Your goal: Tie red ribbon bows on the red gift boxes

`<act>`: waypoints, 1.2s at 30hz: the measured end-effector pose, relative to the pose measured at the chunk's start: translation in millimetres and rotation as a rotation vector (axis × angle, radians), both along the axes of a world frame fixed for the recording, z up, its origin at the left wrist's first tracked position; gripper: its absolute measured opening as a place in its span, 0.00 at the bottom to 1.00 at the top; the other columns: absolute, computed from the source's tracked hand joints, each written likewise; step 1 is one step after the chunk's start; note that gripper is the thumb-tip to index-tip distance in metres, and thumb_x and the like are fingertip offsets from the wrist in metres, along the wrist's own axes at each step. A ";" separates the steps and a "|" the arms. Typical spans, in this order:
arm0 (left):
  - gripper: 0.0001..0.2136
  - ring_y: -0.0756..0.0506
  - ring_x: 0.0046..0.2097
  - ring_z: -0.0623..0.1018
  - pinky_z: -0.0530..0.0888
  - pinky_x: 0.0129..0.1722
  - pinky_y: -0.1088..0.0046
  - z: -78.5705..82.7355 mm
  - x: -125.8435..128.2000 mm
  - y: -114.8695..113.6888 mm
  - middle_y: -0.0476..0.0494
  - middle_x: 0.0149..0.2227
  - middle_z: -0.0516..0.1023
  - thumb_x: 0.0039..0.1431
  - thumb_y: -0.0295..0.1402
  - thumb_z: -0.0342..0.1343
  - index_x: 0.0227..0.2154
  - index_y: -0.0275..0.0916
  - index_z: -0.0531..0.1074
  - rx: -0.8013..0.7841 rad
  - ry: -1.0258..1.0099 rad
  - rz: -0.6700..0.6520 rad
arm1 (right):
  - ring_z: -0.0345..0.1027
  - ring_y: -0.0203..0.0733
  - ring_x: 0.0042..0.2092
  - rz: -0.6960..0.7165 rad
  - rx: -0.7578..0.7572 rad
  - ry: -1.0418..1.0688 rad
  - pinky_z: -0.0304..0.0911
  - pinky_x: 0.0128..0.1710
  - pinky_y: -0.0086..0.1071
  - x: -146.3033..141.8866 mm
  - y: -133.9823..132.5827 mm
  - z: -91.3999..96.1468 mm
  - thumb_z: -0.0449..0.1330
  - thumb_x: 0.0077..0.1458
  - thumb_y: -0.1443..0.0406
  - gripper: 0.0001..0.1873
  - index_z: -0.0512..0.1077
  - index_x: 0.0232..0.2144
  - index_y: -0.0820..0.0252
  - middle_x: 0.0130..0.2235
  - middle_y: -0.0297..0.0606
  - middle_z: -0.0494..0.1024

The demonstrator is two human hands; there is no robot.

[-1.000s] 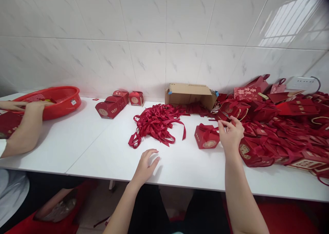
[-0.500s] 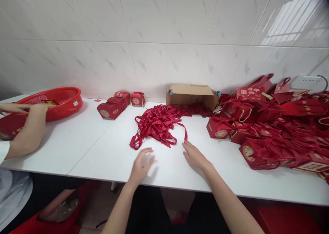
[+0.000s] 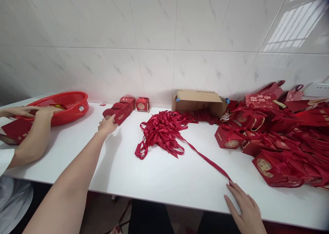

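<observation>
My left hand reaches far forward, its bent fingers closed on the near end of a red gift box at the front of a short row. Part of that box is hidden behind the fingers. Low on the right, my right hand has the end of a red ribbon at its fingertips, with the thumb apart. From there the ribbon runs across the white table to a tangled heap of red ribbons.
An open cardboard box with red pieces lies against the wall. Many red gift boxes with bows crowd the right side. One small box stands apart. At left, a co-worker's hands are over a red plastic basket.
My left hand has gone from near the ribbon heap to the gift boxes at left. My right hand has drawn a ribbon out of the heap, toward the lower right.
</observation>
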State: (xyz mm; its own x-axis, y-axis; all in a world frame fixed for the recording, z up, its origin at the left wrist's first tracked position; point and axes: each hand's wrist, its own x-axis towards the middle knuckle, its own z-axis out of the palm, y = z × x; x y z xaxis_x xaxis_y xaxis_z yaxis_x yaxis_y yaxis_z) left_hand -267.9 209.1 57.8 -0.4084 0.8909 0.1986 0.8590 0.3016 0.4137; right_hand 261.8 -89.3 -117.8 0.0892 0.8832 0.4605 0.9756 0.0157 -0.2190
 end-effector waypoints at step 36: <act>0.19 0.40 0.54 0.72 0.71 0.52 0.60 -64.4 135.6 -254.1 0.41 0.54 0.72 0.56 0.41 0.53 0.51 0.44 0.67 0.205 -0.604 -0.420 | 0.61 0.52 0.58 0.416 -0.043 0.002 0.63 0.51 0.46 20.7 -21.9 7.7 0.52 0.53 0.66 0.33 0.53 0.62 0.48 0.57 0.38 0.68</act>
State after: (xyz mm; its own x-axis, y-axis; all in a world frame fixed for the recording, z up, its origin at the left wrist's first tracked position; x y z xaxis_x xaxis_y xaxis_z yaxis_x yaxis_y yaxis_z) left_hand -132.3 -45.0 -6.6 -0.1334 0.9649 0.2261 0.4914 -0.1337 0.8606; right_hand 282.5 -111.1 -110.1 -0.2788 0.8625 0.4223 0.8876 0.3993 -0.2296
